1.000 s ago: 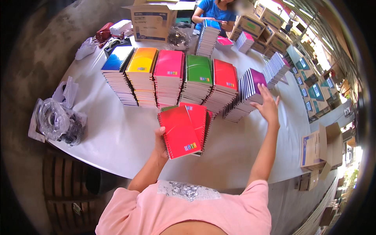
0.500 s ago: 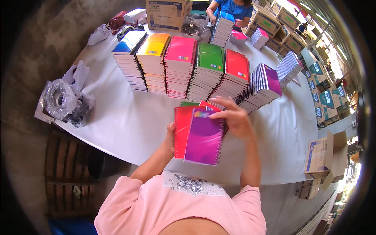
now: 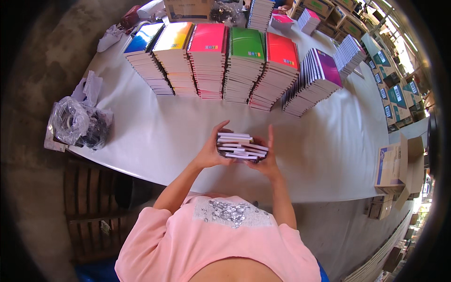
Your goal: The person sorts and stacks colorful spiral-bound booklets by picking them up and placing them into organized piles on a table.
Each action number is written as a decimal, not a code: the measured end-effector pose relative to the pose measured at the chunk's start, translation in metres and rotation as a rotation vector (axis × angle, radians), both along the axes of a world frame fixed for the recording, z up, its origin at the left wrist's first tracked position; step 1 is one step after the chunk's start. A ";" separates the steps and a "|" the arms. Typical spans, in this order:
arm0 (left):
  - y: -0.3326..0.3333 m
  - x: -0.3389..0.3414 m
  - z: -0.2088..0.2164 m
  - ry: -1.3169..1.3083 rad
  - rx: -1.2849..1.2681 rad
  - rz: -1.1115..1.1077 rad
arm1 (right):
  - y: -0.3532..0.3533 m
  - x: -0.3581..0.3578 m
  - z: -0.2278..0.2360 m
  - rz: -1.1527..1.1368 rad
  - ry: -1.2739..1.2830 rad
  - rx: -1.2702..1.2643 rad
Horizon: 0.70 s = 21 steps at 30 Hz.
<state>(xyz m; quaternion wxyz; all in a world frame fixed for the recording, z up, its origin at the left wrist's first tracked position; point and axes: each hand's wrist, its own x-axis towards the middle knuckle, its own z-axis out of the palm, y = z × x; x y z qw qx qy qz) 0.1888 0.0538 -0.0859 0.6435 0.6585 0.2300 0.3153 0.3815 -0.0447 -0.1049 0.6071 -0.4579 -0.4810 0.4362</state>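
Note:
A small bundle of spiral notebooks (image 3: pixel 242 146) stands on edge between my hands, page edges up and slightly uneven. My left hand (image 3: pixel 212 149) grips its left side, and my right hand (image 3: pixel 267 162) grips the right side with a finger pointing up. The covers of the held notebooks are mostly hidden. Beyond my hands runs a row of tall notebook stacks: blue (image 3: pixel 144 37), yellow (image 3: pixel 174 36), pink (image 3: pixel 208 37), green (image 3: pixel 246 43), red (image 3: pixel 282 49) and purple (image 3: pixel 327 66).
The white-covered table (image 3: pixel 155 141) carries clear plastic wrap (image 3: pixel 70 120) at its left edge. Farther back are more notebook stacks (image 3: pixel 349 55) and a cardboard box (image 3: pixel 188 10). An open carton (image 3: pixel 392 164) sits at the right. A wooden pallet-like rack (image 3: pixel 94 211) is at lower left.
The held notebooks, fanned with red and purple covers showing, are now gathered and turned on edge. My right hand has come down from their top to their right side. The view has tilted downward.

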 end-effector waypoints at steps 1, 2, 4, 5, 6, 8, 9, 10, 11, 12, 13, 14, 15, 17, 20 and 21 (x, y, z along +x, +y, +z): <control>-0.002 -0.001 -0.014 0.008 -0.006 0.002 | -0.001 -0.002 -0.013 -0.011 -0.048 -0.043; -0.003 0.001 -0.025 -0.070 0.006 0.126 | 0.000 -0.005 -0.015 -0.007 -0.048 -0.042; -0.013 0.010 -0.025 -0.260 -0.100 0.246 | -0.003 -0.013 -0.018 -0.026 0.182 -0.046; -0.017 0.015 -0.028 -0.259 -0.101 0.247 | -0.004 -0.011 -0.024 -0.025 0.183 -0.047; -0.020 0.019 -0.034 -0.287 -0.110 0.215 | -0.005 -0.007 -0.032 -0.034 -0.014 -0.059; -0.028 0.024 -0.030 -0.343 -0.133 0.214 | -0.009 -0.002 -0.040 -0.039 -0.287 -0.050; -0.028 0.028 -0.028 -0.341 -0.132 0.214 | -0.015 0.005 -0.042 -0.039 -0.284 -0.049; -0.026 0.030 -0.025 -0.461 -0.079 0.280 | -0.021 0.010 -0.039 -0.060 -0.297 -0.035; -0.026 0.032 -0.020 -0.579 -0.034 0.343 | -0.024 0.011 -0.032 -0.100 -0.295 -0.012; -0.025 0.032 -0.015 -0.518 0.001 0.363 | -0.025 0.010 -0.025 -0.141 -0.291 0.013; -0.024 0.034 -0.016 -0.518 -0.010 0.362 | -0.024 0.006 -0.021 -0.143 -0.293 0.004; -0.024 0.037 -0.016 -0.507 -0.069 0.311 | -0.023 -0.002 -0.016 -0.049 -0.220 -0.021; -0.023 0.040 -0.016 -0.495 -0.129 0.259 | -0.023 -0.011 -0.015 0.043 -0.146 -0.044; -0.012 0.045 -0.013 -0.506 -0.107 0.226 | -0.023 -0.020 -0.019 -0.068 0.008 -0.103; -0.001 0.032 -0.025 -0.450 -0.077 0.156 | -0.024 -0.016 -0.026 -0.177 0.037 -0.141; -0.011 0.030 -0.039 -0.329 -0.181 0.028 | -0.022 -0.014 -0.027 -0.174 -0.093 -0.121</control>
